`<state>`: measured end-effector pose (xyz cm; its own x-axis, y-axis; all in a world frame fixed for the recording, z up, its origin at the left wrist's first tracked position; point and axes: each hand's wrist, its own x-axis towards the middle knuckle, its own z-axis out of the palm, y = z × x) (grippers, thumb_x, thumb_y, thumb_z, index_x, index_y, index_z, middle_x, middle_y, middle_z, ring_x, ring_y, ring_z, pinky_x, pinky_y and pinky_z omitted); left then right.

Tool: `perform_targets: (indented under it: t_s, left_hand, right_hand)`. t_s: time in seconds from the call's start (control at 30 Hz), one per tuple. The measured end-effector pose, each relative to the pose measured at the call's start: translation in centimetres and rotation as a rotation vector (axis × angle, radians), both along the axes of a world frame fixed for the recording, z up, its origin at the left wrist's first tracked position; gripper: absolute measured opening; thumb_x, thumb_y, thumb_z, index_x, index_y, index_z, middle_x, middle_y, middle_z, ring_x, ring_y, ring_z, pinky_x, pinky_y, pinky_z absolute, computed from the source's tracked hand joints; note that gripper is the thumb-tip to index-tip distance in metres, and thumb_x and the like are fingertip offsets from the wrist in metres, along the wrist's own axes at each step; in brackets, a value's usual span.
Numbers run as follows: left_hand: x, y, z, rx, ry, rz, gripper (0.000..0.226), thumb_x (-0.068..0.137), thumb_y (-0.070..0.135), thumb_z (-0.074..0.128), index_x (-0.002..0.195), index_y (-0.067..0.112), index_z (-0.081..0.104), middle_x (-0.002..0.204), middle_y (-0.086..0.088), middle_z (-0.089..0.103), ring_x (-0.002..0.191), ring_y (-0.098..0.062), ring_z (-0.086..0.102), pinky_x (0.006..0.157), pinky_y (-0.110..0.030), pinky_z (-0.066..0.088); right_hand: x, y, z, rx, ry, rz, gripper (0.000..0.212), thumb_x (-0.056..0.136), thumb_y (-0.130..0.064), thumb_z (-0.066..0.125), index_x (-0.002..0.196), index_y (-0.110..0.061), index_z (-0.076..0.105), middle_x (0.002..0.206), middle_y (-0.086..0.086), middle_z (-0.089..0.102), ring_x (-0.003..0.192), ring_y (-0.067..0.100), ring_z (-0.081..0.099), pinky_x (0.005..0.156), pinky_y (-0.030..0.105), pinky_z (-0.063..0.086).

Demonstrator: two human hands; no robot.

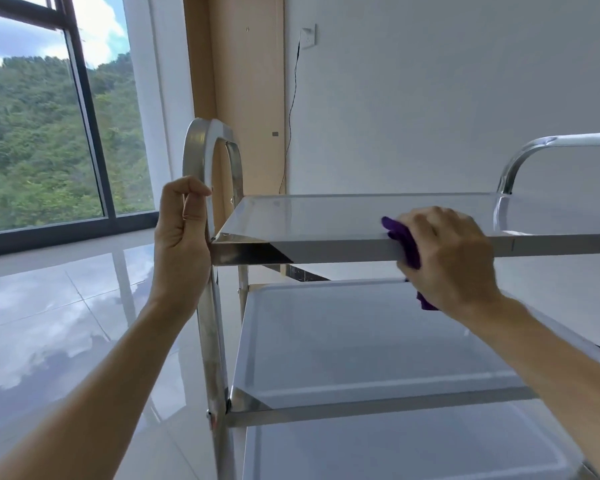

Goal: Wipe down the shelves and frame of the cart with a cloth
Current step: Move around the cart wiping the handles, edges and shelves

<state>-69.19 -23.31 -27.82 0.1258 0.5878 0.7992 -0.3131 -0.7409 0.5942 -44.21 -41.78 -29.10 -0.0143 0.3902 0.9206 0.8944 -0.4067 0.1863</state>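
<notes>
— Around the cart [378, 341]?
— Big window [49, 116] at left, green hills beyond. Glossy tile floor [66, 323], mirroring clouds. White wall [447, 81] behind, with a socket [308, 37] and a thin black cable [293, 109] hanging down. Tan panel [246, 81] between window and wall.
— In the way of anything?
— Right forearm [551, 368] crossing over the middle shelf [378, 337], hiding its near right edge. Left hand [181, 237] covering part of the left frame post [208, 323].
— And the cart?
— Stainless steel, shiny. Three shelves showing: top shelf [326, 220], middle, and a lower one [395, 452] cut off by the bottom edge. Looped handle [208, 140] at the left end, another [551, 143] at the right.
— Cloth [404, 242]?
— Purple, bunched, lying over the top shelf's front edge, a tail hanging below near the wrist.
— Hands?
— Right hand [447, 258] curled over the cloth, pressing it against that edge. Left wrapped around the left post just beside the top shelf's corner, fingers closed, thumb up along the tube.
</notes>
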Motion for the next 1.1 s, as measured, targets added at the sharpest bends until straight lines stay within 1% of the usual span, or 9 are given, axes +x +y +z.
perform_targets:
  t_s: [0.1, 0.27, 0.4, 0.53, 0.63, 0.77, 0.97, 1.03, 1.1]
  left_hand:
    - [0.1, -0.2, 0.1, 0.014, 0.011, 0.036, 0.023, 0.106, 0.03, 0.038, 0.093, 0.043, 0.051, 0.066, -0.001, 0.031, 0.054, -0.021, 0.031, 0.04, -0.023, 0.03]
    - [-0.3, -0.2, 0.1, 0.003, 0.066, 0.05, 0.013, 0.106, 0.034, 0.038, 0.1, 0.034, 0.05, 0.065, -0.016, 0.026, 0.057, -0.054, 0.046, 0.039, -0.026, 0.025]
    - [-0.8, -0.4, 0.4, 0.062, 0.103, 0.071, 0.015, 0.106, 0.03, 0.04, 0.098, 0.036, 0.051, 0.068, -0.022, 0.028, 0.051, -0.05, 0.039, 0.03, -0.038, 0.028]
    - [-0.9, -0.6, 0.6, 0.096, 0.116, 0.093, 0.018, 0.106, 0.026, 0.039, 0.098, 0.036, 0.051, 0.068, -0.023, 0.03, 0.051, -0.048, 0.044, 0.034, -0.033, 0.029]
    - [-0.8, -1.0, 0.6, 0.08, 0.132, 0.12, 0.016, 0.107, 0.023, 0.038, 0.1, 0.031, 0.05, 0.066, -0.017, 0.033, 0.052, -0.048, 0.044, 0.035, -0.032, 0.031]
    - [-0.4, -1.5, 0.7, 0.015, 0.16, 0.186, 0.013, 0.106, 0.029, 0.039, 0.106, 0.028, 0.051, 0.07, 0.01, 0.045, 0.072, -0.053, 0.06, 0.05, -0.04, 0.042]
    - [-1.4, -1.0, 2.4, -0.059, 0.186, 0.402, 0.021, 0.097, 0.02, 0.054, 0.104, 0.039, 0.06, 0.078, 0.014, 0.058, 0.074, -0.001, 0.061, 0.068, -0.023, 0.046]
    - [-2.0, -0.7, 3.2, -0.096, 0.34, 0.483, 0.036, 0.094, 0.016, 0.057, 0.123, 0.037, 0.059, 0.105, 0.001, 0.064, 0.099, -0.019, 0.061, 0.087, -0.04, 0.05]
    - [-2.3, -0.8, 3.7, -0.029, 0.501, 0.626, 0.047, 0.093, 0.014, 0.058, 0.136, 0.034, 0.052, 0.153, -0.009, 0.037, 0.135, -0.034, 0.041, 0.112, -0.052, 0.034]
  right_hand:
    - [-5.8, 4.2, 0.6, -0.013, -0.007, 0.074, 0.038, 0.101, -0.04, 0.043, 0.1, -0.012, 0.068, 0.094, 0.008, 0.067, 0.085, 0.032, 0.063, 0.078, 0.043, 0.05]
    - [-11.5, 8.5, 0.6, -0.247, -0.091, 0.053, 0.053, 0.074, -0.03, 0.084, 0.116, -0.012, 0.057, 0.104, 0.013, 0.066, 0.089, 0.031, 0.064, 0.078, 0.042, 0.052]
    - [-7.7, 6.0, 0.7, -0.108, -0.119, 0.075, 0.024, 0.098, -0.036, 0.06, 0.11, -0.017, 0.065, 0.096, 0.005, 0.066, 0.086, 0.028, 0.065, 0.079, 0.041, 0.051]
    - [0.4, 0.1, 0.4, 0.011, -0.056, 0.125, 0.051, 0.105, -0.049, 0.037, 0.102, -0.012, 0.071, 0.092, 0.006, 0.07, 0.082, 0.034, 0.065, 0.079, 0.045, 0.052]
    - [5.9, -4.5, 0.5, -0.02, 0.014, 0.014, 0.063, 0.104, -0.053, 0.025, 0.103, -0.007, 0.068, 0.09, 0.011, 0.068, 0.079, 0.039, 0.062, 0.077, 0.046, 0.049]
    - [7.5, -5.0, 0.4, -0.026, 0.041, -0.072, 0.036, 0.103, -0.037, 0.046, 0.101, -0.006, 0.064, 0.089, 0.011, 0.066, 0.077, 0.039, 0.061, 0.074, 0.046, 0.049]
    - [4.8, -3.8, 0.6, -0.069, 0.06, -0.12, 0.019, 0.096, -0.027, 0.062, 0.098, -0.008, 0.063, 0.086, 0.008, 0.067, 0.078, 0.035, 0.063, 0.073, 0.042, 0.049]
    - [3.4, -3.0, 0.6, -0.071, 0.053, -0.131, 0.018, 0.097, -0.026, 0.062, 0.097, -0.007, 0.064, 0.085, 0.009, 0.067, 0.076, 0.035, 0.062, 0.074, 0.042, 0.049]
    - [1.9, -2.1, 0.5, -0.072, 0.042, -0.145, 0.018, 0.097, -0.025, 0.061, 0.096, -0.007, 0.063, 0.083, 0.009, 0.066, 0.075, 0.035, 0.062, 0.074, 0.043, 0.05]
